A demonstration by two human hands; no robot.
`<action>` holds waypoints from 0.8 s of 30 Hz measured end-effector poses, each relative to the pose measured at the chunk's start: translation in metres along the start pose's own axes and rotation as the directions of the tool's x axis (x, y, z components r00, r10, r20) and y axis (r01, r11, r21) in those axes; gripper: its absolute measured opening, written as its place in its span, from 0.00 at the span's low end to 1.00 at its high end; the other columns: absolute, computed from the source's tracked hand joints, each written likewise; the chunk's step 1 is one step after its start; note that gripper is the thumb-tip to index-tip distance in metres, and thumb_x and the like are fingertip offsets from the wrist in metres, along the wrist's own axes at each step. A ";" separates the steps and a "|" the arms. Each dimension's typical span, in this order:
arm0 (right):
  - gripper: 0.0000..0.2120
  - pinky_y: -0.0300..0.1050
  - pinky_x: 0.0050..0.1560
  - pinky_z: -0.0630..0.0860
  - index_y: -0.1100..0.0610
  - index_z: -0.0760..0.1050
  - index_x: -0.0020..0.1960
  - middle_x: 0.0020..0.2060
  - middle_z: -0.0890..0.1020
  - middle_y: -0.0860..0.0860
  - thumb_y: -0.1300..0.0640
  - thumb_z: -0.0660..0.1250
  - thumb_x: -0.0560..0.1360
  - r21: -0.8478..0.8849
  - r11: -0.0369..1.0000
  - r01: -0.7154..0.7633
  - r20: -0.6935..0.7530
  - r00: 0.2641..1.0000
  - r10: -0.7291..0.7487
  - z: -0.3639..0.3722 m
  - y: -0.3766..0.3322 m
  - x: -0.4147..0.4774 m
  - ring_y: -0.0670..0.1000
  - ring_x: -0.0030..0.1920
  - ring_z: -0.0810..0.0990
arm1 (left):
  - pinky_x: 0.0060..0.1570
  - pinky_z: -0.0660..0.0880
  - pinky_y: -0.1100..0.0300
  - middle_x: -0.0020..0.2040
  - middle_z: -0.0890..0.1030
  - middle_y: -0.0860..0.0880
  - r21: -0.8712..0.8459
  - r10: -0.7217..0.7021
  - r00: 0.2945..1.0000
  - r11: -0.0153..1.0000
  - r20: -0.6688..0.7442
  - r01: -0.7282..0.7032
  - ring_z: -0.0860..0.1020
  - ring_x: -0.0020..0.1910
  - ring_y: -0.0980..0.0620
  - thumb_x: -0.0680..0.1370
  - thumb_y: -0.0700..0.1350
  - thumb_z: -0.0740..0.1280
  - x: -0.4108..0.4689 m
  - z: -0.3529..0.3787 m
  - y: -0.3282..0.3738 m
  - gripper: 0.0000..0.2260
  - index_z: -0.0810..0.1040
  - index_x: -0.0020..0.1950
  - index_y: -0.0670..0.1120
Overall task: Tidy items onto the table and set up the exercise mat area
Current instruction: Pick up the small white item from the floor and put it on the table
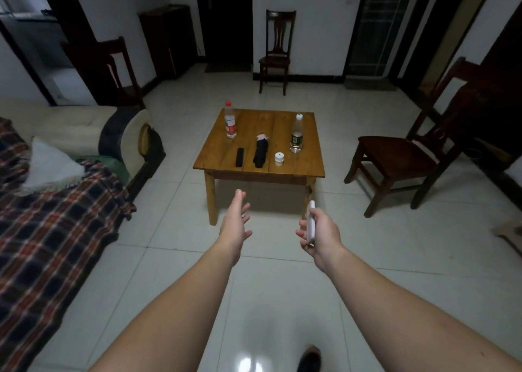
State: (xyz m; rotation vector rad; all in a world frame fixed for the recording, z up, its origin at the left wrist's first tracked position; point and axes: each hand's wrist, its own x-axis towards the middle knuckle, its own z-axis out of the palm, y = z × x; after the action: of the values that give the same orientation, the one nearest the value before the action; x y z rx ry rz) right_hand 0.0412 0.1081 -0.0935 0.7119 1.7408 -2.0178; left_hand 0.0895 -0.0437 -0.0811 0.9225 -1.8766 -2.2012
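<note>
While both arms reach toward the table (282, 120), the right hand (322, 234) grips a white remote (310, 220), fingers curled round it, in the air just before the table's near right leg. The left hand (236, 225), before the near edge, is spread with straight fingers and holds nothing. On the table lie a black remote (239, 157), an umbrella (260, 152) and a jar (279, 158) toward its near edge. A red-capped bottle (230, 121) stands at its far left and a green-labelled bottle (297, 136) at its right.

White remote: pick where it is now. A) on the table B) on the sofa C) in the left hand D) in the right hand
D: the right hand curls its fingers round the white remote, short of the table; the left hand is open.
</note>
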 end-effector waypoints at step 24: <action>0.17 0.51 0.51 0.81 0.55 0.78 0.58 0.49 0.83 0.56 0.49 0.73 0.73 -0.203 0.979 0.001 -0.198 0.979 -0.042 0.170 -0.187 0.371 0.55 0.49 0.82 | 0.70 0.64 0.42 0.71 0.71 0.51 -0.018 -0.124 0.992 0.992 0.032 0.124 0.68 0.70 0.48 0.79 0.64 0.53 0.433 0.098 0.109 0.25 0.67 0.73 0.55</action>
State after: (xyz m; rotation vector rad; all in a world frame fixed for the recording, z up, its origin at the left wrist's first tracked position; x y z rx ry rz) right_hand -0.3865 -0.0148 -0.1498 0.8568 2.0417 -1.7995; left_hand -0.3433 -0.1801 -0.1370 1.0341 -1.8538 -2.3126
